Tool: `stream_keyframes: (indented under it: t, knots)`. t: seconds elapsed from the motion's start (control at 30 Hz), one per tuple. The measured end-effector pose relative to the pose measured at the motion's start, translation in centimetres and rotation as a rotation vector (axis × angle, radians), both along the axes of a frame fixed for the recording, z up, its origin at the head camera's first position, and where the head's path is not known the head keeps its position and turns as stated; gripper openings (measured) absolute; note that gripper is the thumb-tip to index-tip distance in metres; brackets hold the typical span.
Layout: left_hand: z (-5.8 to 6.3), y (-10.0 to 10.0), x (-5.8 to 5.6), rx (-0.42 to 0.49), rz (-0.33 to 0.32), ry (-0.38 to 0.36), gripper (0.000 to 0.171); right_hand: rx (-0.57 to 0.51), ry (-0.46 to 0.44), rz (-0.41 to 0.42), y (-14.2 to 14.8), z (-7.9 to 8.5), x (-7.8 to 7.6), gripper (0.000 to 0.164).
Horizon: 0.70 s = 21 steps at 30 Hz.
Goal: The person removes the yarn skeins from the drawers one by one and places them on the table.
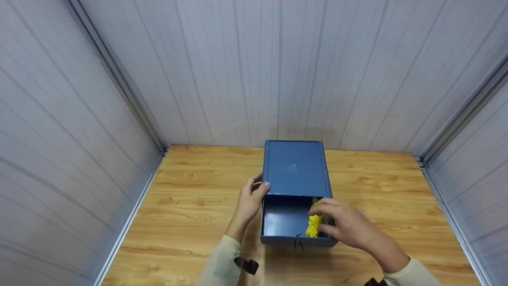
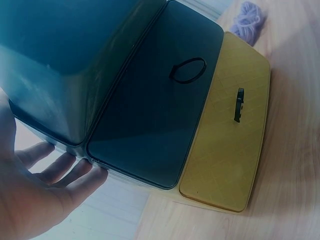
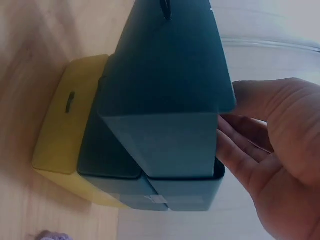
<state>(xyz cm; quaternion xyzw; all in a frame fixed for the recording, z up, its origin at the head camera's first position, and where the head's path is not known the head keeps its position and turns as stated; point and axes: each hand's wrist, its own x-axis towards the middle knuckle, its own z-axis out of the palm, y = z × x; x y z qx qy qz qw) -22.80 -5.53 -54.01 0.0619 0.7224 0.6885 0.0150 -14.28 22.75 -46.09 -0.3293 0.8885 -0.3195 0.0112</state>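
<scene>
A blue drawer cabinet (image 1: 295, 167) stands on the wooden table, its top drawer (image 1: 283, 220) pulled out toward me. A yellow yarn bundle (image 1: 312, 227) lies along that drawer's right wall. My left hand (image 1: 249, 198) rests against the cabinet's left side, thumb at the top front corner; in the left wrist view its fingers (image 2: 82, 180) lie straight along the side. My right hand (image 1: 343, 222) reaches over the drawer's right wall, bent fingers and thumb at the yarn. I cannot tell whether it pinches the yarn, since the drawer wall hides its fingertips in the right wrist view.
Below the open drawer sit a second blue drawer (image 2: 155, 100) and a yellow bottom drawer (image 2: 230, 125), both pushed in, with dark pull loops. A lilac yarn bundle (image 2: 248, 22) lies on the table right of the cabinet. Pale panel walls (image 1: 254, 79) enclose the table.
</scene>
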Motion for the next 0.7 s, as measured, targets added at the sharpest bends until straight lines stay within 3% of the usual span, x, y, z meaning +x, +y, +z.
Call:
stream_keyframes:
  t: [0.23,0.57,0.7]
  knots:
    - [0.1,0.0,0.0,0.004,0.006,0.002,0.053,0.100,-0.096,0.050,-0.8,0.2,-0.6,0.036]
    - [0.1,0.0,0.0,0.016,0.001,0.029,0.053,0.207,0.016,0.025,-2.0,-0.1,-1.1,0.042]
    - [0.1,0.1,-0.1,0.021,0.001,0.029,0.054,0.232,0.057,0.002,-2.3,-0.6,-1.3,0.036]
